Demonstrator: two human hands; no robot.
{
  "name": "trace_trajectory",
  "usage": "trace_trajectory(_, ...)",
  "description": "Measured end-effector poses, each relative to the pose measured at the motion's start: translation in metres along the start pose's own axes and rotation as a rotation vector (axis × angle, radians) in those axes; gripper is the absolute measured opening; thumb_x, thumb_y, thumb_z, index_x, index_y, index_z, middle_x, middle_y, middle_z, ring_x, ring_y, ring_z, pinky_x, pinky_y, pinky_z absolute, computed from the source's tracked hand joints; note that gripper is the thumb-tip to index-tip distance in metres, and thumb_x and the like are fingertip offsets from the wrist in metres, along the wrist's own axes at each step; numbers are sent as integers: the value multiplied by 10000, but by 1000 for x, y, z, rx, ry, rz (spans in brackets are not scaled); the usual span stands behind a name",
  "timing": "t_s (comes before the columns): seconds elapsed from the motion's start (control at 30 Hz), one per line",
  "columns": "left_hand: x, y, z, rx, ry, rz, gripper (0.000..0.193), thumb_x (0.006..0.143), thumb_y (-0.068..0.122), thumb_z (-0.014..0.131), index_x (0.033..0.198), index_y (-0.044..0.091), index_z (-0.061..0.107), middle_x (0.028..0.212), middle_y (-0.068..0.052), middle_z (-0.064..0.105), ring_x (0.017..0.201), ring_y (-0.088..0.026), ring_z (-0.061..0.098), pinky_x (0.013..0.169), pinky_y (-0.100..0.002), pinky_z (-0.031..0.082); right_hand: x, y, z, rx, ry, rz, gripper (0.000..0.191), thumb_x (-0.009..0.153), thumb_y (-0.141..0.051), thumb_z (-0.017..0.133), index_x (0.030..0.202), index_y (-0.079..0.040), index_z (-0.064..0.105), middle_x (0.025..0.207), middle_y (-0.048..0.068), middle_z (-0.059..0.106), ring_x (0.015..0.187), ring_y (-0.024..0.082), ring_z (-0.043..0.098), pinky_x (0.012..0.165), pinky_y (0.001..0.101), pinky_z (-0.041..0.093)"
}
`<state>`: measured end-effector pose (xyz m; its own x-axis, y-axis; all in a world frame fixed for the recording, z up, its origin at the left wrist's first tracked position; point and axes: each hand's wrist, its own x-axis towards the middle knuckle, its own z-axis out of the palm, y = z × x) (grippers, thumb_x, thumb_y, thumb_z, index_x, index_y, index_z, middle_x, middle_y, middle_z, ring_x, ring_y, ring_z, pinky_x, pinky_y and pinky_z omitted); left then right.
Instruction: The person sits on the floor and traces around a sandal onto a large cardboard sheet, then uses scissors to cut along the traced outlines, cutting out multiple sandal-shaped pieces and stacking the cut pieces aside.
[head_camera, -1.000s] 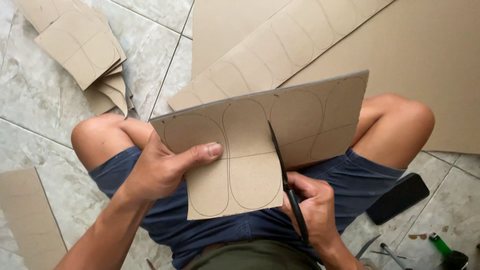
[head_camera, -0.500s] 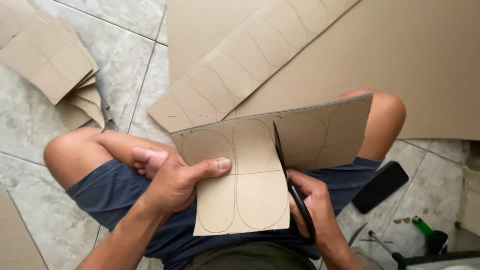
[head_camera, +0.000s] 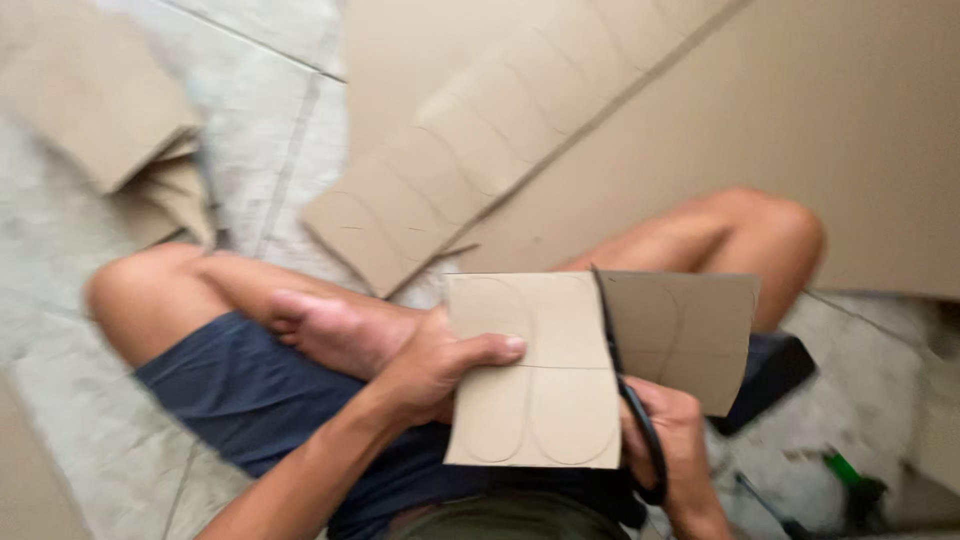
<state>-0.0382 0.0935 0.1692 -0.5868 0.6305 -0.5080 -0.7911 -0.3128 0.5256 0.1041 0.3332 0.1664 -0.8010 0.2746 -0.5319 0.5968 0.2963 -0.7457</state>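
- Two hands are on one cardboard sheet (head_camera: 535, 370) sitting in the lower middle of the frame, over the person's lap.
- The left hand (head_camera: 430, 370) pinches the sheet's left edge, thumb (head_camera: 490, 348) pressed flat on top, and the other fingers are hidden behind it.
- The right hand (head_camera: 680, 440) is closed around the black handles of the scissors (head_camera: 630, 400), down in the lower right.
- The blades run straight up through the sheet, splitting it into a lighter left part with pencilled oval outlines and a darker flap (head_camera: 690, 335) on the right.
- Upper middle of the frame: a long cardboard strip (head_camera: 450, 190) with the same outlines lies on the tiled floor (head_camera: 270, 120), on top of a big board (head_camera: 800, 130).
- Upper left: a stack of cut pieces (head_camera: 110, 130), pretty blurry.
- Lower right corner has a black object (head_camera: 770, 375) and something green (head_camera: 850, 480), too smeared to tell what.
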Motion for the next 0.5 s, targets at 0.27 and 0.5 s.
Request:
trace_trajectory(0.27, -29, 102, -131, 176, 502, 535, 432, 902, 128, 747, 1267, -69, 630, 1082, -115, 718, 905, -190, 692, 791, -335, 607, 28, 10, 27, 70, 4, -59, 228, 931, -152, 660, 834, 31, 755, 494, 81, 561, 377, 149, 520, 393, 296, 402)
trace_trajectory(0.5, -58, 172, -221, 378, 1243, 1146, 393, 969, 248, 535, 1280, 7, 529, 1023, -107, 681, 794, -174, 684, 686, -274, 584, 33, 27, 41, 48, 27, 81, 182, 852, -132, 744, 793, 32, 796, 482, 86, 593, 408, 164, 543, 415, 302, 431)
